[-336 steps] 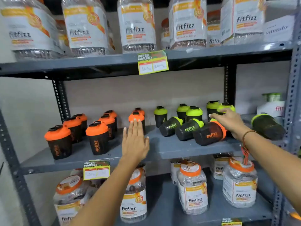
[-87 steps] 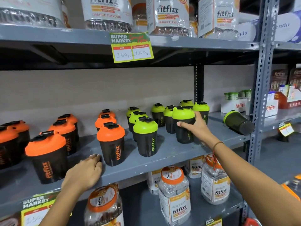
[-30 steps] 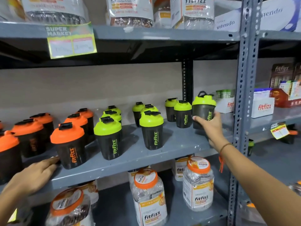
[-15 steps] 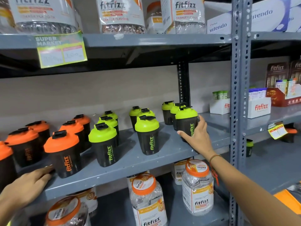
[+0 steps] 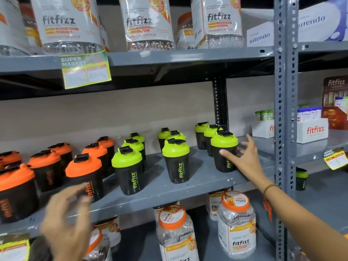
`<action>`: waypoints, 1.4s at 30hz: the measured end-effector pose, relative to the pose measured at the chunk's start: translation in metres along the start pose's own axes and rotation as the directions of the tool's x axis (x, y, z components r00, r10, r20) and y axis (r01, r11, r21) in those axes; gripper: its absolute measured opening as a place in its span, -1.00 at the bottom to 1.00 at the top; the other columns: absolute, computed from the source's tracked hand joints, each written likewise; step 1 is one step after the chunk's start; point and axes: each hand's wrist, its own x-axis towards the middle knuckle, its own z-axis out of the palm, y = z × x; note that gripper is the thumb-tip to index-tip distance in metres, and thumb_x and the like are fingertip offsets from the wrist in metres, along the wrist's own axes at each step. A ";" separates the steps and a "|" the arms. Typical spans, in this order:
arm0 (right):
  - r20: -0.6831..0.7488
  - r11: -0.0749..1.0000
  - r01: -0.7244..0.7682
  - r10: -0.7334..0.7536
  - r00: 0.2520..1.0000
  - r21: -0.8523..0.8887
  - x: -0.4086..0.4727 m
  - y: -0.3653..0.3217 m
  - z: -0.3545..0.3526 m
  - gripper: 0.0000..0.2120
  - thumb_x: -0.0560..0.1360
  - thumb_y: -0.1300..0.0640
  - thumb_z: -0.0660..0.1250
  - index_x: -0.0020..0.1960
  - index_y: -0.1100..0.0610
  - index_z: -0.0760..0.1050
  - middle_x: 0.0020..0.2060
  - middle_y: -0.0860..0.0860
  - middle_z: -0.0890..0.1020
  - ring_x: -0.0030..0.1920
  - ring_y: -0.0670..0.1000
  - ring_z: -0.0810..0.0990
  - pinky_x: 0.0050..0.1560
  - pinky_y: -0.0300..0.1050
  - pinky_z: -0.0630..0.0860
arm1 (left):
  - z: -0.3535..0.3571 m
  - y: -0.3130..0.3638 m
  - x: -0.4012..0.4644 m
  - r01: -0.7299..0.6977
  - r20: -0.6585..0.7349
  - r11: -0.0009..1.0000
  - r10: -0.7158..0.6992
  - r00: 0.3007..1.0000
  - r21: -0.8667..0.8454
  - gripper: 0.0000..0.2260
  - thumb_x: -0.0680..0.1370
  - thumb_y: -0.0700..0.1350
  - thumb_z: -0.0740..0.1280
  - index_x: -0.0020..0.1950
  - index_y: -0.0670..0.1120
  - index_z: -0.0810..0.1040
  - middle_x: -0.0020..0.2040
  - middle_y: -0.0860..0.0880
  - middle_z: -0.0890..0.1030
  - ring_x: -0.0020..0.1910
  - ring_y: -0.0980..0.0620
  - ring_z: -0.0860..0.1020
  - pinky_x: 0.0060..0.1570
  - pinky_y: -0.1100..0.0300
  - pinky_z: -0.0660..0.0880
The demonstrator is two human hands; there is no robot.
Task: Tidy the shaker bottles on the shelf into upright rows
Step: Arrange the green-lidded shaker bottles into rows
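Even overhead light; deep shadow beneath the upper shelf (image 5: 169, 59). Left hand (image 5: 66, 223) motion-blurred, right hand (image 5: 244, 159) sharper. Wide-angle bending at edges.

Both hands raised, fingers spread.
Right hand (image 5: 244, 159) stretched forward on an extended arm, left hand (image 5: 66, 216) blurred, nearer, fingers loosely curled.

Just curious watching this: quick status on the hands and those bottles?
Right hand open beside rightmost green-lid shaker. Left hand open, blurred, near front orange-lid shaker. Shakers upright, rows formed. Nothing in the way.

Orange-lidded shaker bottles (image 5: 85, 176) left; green-lidded shaker bottles (image 5: 176, 160) right; upright rows
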 end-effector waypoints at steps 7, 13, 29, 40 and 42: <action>0.230 0.998 0.052 -0.045 0.972 -0.027 0.010 0.009 -0.009 0.03 0.14 -0.44 0.51 0.47 -0.09 0.22 0.22 -0.07 0.53 0.16 -0.05 0.55 0.13 -0.13 0.43 | 0.115 0.064 -0.016 0.078 0.668 0.993 -0.117 0.735 0.089 -0.07 0.39 0.29 0.36 0.57 0.04 -0.09 0.57 0.10 0.00 0.54 0.15 -0.03 0.46 0.14 0.09; 0.375 1.000 -0.012 0.010 0.927 0.002 0.020 0.016 -0.015 -0.24 0.04 -0.43 0.58 0.17 -0.31 0.43 0.09 -0.31 0.63 0.07 -0.33 0.62 0.06 -0.35 0.51 | 0.180 0.043 0.023 0.387 0.642 0.895 -0.432 0.633 0.222 0.14 0.18 0.35 0.49 0.56 -0.06 -0.01 0.43 -0.09 0.42 0.37 -0.12 0.40 0.26 0.02 0.38; 0.450 0.994 -0.105 0.090 0.888 0.009 0.039 0.026 -0.029 -0.31 0.08 -0.19 0.64 0.17 -0.08 0.56 0.03 -0.24 0.72 0.08 -0.22 0.67 0.07 -0.25 0.54 | 0.210 0.038 0.028 0.344 0.681 0.925 -0.357 0.640 0.161 -0.28 -0.03 0.51 0.44 -0.01 0.15 0.51 -0.06 0.18 0.65 -0.04 0.13 0.59 -0.02 0.06 0.57; 0.430 0.997 -0.064 0.075 0.900 -0.040 0.035 0.023 -0.028 -0.31 0.07 -0.29 0.61 0.14 -0.14 0.52 0.11 -0.24 0.67 0.09 -0.26 0.63 0.14 -0.20 0.51 | 0.207 0.041 0.028 0.347 0.731 0.929 -0.328 0.599 0.132 -0.22 -0.04 0.52 0.44 0.05 0.17 0.49 0.00 0.17 0.64 -0.01 0.14 0.58 0.02 0.02 0.56; 0.419 0.996 -0.075 0.090 0.904 -0.050 0.033 0.017 -0.028 -0.24 0.07 -0.30 0.63 0.18 -0.14 0.45 0.13 -0.24 0.62 0.09 -0.27 0.60 0.09 -0.22 0.49 | 0.202 0.042 0.027 0.341 0.746 0.933 -0.308 0.591 0.116 -0.14 -0.05 0.51 0.45 0.14 0.15 0.45 0.08 0.16 0.61 0.05 0.13 0.57 0.06 0.04 0.55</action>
